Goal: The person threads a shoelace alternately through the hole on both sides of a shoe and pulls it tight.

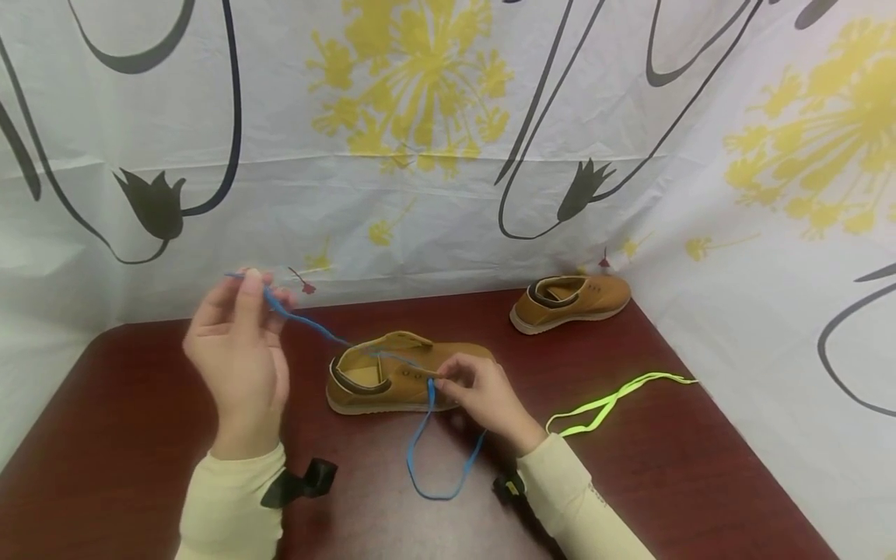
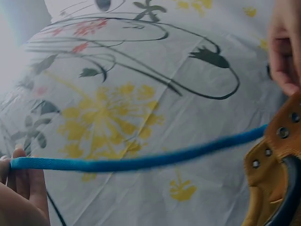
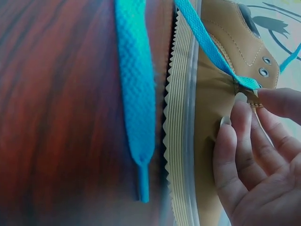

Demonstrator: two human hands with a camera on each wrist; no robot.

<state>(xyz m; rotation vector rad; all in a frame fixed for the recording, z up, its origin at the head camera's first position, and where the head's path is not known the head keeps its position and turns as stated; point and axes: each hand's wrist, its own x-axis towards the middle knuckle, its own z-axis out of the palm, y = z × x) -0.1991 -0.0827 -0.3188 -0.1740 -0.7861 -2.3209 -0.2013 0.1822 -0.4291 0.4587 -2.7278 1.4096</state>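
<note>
A tan shoe (image 1: 392,397) stands on the table with its toe to the right, a blue shoelace (image 1: 308,320) running through its front eyelets. Raised to the left of the shoe, my left hand (image 1: 241,350) pinches one end of that lace, which stretches from the fingers to the shoe. My right hand (image 1: 486,393) is at the near side of the lacing, thumb and fingertips pinching the flap edge by the front eyelet. From that eyelet the lace's other part loops down onto the table, and its tipped end (image 3: 143,183) shows in the right wrist view.
A second tan shoe (image 1: 570,302), without a lace, stands at the back right. A yellow-green shoelace (image 1: 609,404) lies near the right table edge. Patterned white cloth (image 1: 420,233) hangs behind and beside the dark red table (image 1: 140,404).
</note>
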